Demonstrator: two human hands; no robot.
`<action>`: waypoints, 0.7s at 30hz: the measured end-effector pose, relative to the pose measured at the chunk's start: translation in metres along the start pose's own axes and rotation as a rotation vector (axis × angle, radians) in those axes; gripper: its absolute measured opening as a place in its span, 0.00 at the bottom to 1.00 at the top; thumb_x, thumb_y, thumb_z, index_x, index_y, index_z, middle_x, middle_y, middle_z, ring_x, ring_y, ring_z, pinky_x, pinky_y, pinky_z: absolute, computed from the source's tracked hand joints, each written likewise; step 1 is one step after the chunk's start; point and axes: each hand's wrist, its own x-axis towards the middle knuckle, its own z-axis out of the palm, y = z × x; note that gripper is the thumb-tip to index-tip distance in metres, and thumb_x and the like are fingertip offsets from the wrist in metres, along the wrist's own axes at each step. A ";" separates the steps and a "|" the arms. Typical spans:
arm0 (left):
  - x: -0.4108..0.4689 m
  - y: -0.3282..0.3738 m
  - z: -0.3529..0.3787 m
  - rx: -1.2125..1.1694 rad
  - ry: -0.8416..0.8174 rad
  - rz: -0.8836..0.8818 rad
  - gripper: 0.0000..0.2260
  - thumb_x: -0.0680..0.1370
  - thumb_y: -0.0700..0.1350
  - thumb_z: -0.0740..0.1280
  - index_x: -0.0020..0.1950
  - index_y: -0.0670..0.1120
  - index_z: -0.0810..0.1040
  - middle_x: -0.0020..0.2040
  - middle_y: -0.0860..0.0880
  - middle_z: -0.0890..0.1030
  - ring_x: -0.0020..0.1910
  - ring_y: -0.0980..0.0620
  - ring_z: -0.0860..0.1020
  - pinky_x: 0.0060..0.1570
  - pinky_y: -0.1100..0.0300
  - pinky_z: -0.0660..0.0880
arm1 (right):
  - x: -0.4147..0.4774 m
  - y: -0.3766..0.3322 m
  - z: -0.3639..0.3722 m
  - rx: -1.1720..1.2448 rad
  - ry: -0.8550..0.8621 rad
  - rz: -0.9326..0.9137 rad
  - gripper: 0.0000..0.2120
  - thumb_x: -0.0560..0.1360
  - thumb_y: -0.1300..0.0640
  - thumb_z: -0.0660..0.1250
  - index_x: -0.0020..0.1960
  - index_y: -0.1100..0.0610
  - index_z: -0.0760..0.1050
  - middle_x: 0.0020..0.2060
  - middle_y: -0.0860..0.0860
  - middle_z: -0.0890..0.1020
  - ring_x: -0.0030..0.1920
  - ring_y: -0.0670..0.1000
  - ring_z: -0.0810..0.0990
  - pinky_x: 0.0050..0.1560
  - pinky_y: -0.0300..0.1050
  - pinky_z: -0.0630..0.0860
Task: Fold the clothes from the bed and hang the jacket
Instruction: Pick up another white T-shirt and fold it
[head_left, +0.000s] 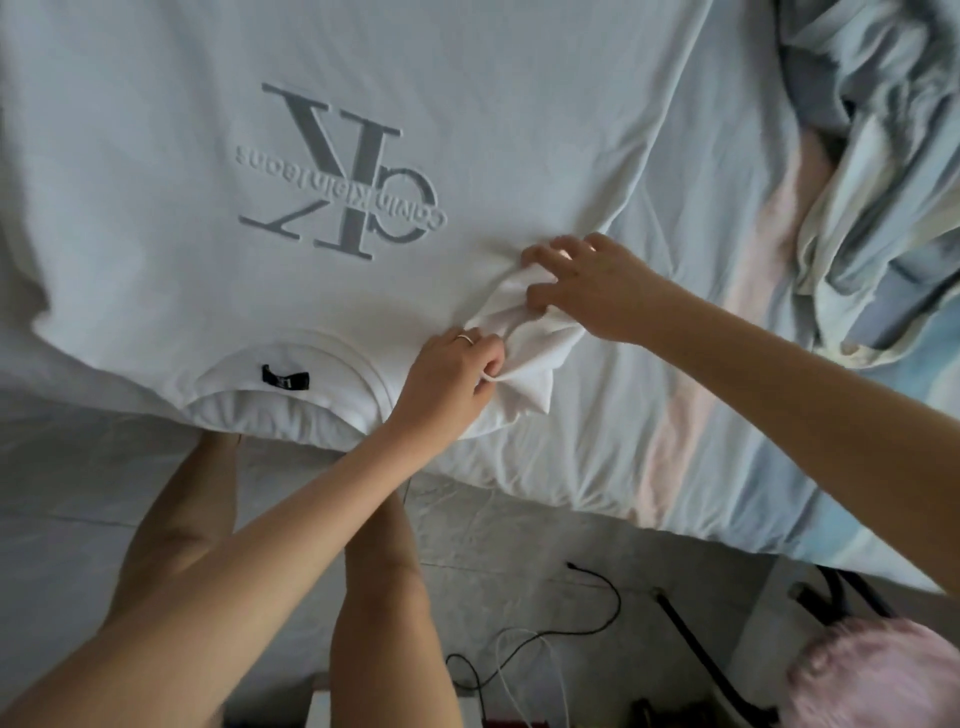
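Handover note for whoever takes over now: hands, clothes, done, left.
Left hand grips the bunched sleeve of the white T-shirt; right hand pinches the same sleeve farther up.
T-shirt lies spread on the bed, logo up, collar at the near edge.
Done: shirt laid out.
Left: fold it, then the crumpled pile at far right; no jacket identifiable.

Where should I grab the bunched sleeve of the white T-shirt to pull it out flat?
Probably the sleeve by its loose hem corner near the bed edge, coming from the right and pulling outward. It is bunched beside the collar, and that corner sticks free. The left hand grips the shoulder end; the right hand pinches the upper folds.
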 end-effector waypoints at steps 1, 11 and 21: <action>-0.001 0.000 -0.005 0.008 0.006 0.018 0.11 0.66 0.32 0.68 0.38 0.44 0.68 0.34 0.48 0.73 0.35 0.46 0.70 0.37 0.53 0.70 | 0.000 0.004 -0.003 0.011 -0.002 0.019 0.12 0.67 0.64 0.66 0.47 0.53 0.81 0.58 0.60 0.79 0.46 0.63 0.81 0.41 0.51 0.76; -0.001 -0.013 -0.031 0.013 0.041 0.154 0.13 0.63 0.30 0.64 0.33 0.48 0.71 0.39 0.57 0.80 0.50 0.54 0.71 0.50 0.58 0.56 | 0.016 0.007 -0.029 0.191 -0.148 0.052 0.12 0.68 0.63 0.68 0.51 0.55 0.79 0.65 0.56 0.73 0.60 0.62 0.75 0.51 0.57 0.72; 0.003 -0.025 -0.065 -0.109 0.081 0.088 0.22 0.68 0.27 0.67 0.54 0.50 0.71 0.46 0.52 0.80 0.45 0.55 0.73 0.49 0.58 0.65 | 0.006 0.049 -0.060 0.684 0.051 0.451 0.11 0.72 0.60 0.66 0.54 0.52 0.76 0.47 0.50 0.80 0.46 0.52 0.78 0.46 0.48 0.74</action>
